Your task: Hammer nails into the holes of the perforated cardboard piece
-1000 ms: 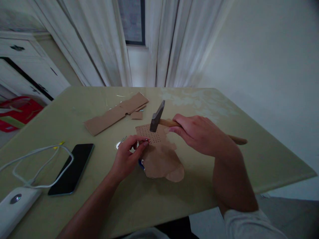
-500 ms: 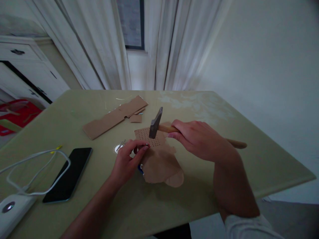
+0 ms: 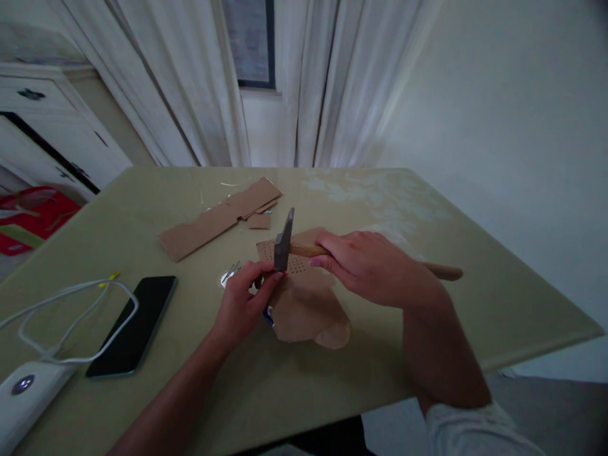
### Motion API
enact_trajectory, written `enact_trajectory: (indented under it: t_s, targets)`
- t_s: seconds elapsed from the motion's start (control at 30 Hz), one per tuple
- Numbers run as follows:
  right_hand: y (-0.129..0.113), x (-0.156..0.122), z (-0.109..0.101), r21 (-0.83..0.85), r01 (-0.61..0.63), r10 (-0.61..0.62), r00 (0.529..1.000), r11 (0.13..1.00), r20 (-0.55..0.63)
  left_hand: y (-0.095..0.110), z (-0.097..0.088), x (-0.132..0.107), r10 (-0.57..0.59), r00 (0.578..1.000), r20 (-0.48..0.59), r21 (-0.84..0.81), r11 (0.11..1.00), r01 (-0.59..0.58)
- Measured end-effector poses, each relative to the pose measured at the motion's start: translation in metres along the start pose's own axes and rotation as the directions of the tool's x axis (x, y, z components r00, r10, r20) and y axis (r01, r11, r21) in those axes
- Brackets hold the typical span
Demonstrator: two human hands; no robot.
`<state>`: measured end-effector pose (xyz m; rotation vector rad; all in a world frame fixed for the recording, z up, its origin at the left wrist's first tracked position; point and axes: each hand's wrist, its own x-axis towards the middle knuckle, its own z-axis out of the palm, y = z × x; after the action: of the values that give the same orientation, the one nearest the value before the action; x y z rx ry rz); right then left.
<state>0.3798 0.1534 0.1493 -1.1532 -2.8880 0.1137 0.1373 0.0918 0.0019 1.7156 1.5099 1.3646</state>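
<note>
R hand (image 3: 365, 263) grips hammer (image 3: 284, 244) over L hand (image 3: 241, 301), which pinches sth. hidden; cardboard (image 3: 306, 310) has hole rows (image 3: 298, 265) done beyond it, none nearer.

1. From my remote feed, I take this for a room in a home.
2. Long pale curtains (image 3: 199, 88) hang either side of a window (image 3: 249, 43).
3. I see a white cabinet (image 3: 52, 106) with dark, ornate handles (image 3: 31, 94) at far left: household furniture.
4. A phone (image 3: 135, 335) and looped white cable (image 3: 71, 361) rest on the greenish counter (image 3: 375, 367).
</note>
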Motion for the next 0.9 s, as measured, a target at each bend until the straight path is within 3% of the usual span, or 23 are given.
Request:
enact_trajectory:
  t_s: [0.3, 0.5, 0.73, 0.9]
  targets:
    - [0.0031, 0.0007, -0.0055, 0.036, -0.057, 0.059, 0.997, 0.998, -0.053, 0.0012, 0.002, -0.0007, 0.018, 1.0, -0.026, -0.021, 1.0, -0.019]
    - [0.003, -0.0001, -0.0018, -0.037, -0.019, 0.018, 1.0, 0.999, -0.019, 0.0059, 0.0013, 0.0, 0.029, 0.999, -0.014, -0.008, 1.0, -0.029]
    - [0.0013, -0.0007, -0.0054, -0.024, -0.083, 0.08, 0.992, 0.996, -0.094, 0.0032, -0.0002, 0.0011, 0.068, 0.997, -0.023, -0.014, 0.998, -0.069]
    - [-0.0011, 0.0024, -0.0031, -0.016, 0.015, -0.015, 1.0, 1.0, -0.003, 0.0044, -0.0014, 0.0025, 0.097, 0.995, -0.02, -0.004, 0.995, -0.097]
